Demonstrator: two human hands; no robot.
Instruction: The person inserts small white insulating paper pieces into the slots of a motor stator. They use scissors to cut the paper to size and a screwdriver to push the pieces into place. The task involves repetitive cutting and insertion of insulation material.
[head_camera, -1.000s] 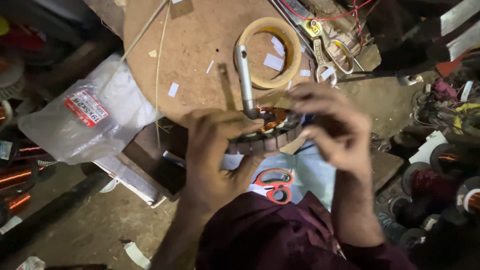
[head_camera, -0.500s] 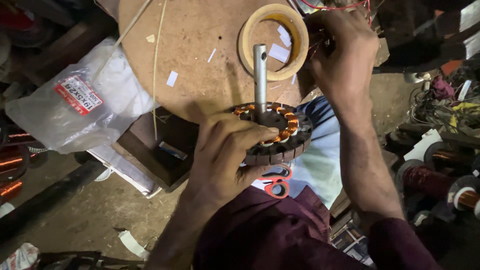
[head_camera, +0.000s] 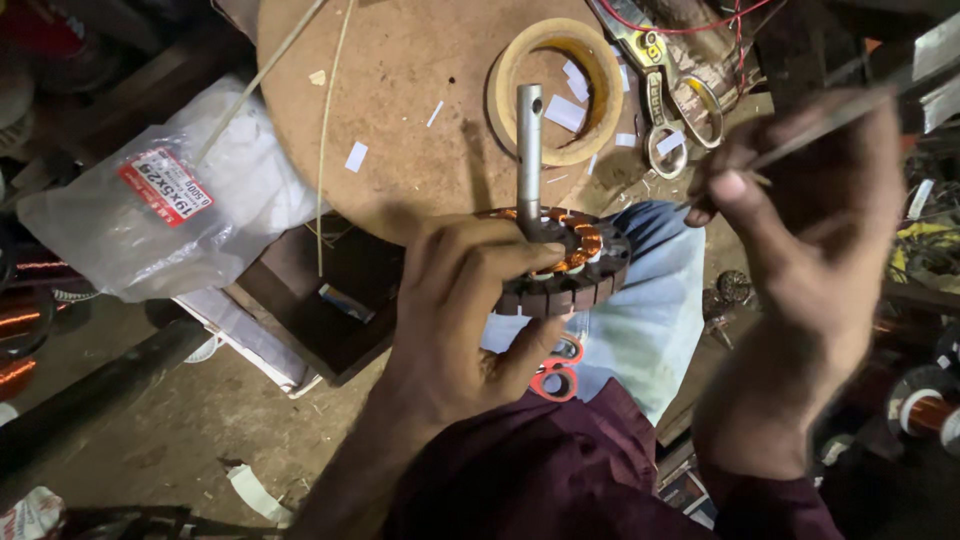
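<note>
My left hand (head_camera: 462, 312) grips a round motor stator (head_camera: 572, 262) with copper windings, resting on my knee. A metal shaft (head_camera: 528, 148) rises from its middle. My right hand (head_camera: 812, 228) is raised to the right of the stator and pinches a thin, blurred metal tool (head_camera: 838, 118) that points up and right. The tool's far end blurs out near the frame's edge.
A round wooden board (head_camera: 400, 100) lies ahead with a tape roll (head_camera: 556, 92), paper scraps and large scissors (head_camera: 668, 90). A clear plastic bag (head_camera: 170, 210) lies left. Red-handled scissors (head_camera: 556, 370) sit under the stator. Copper wire spools (head_camera: 920, 410) crowd the right.
My right hand came back from the far side of the board with a thin tool and now hovers right of the stator. The left hand keeps its grip on the stator.
</note>
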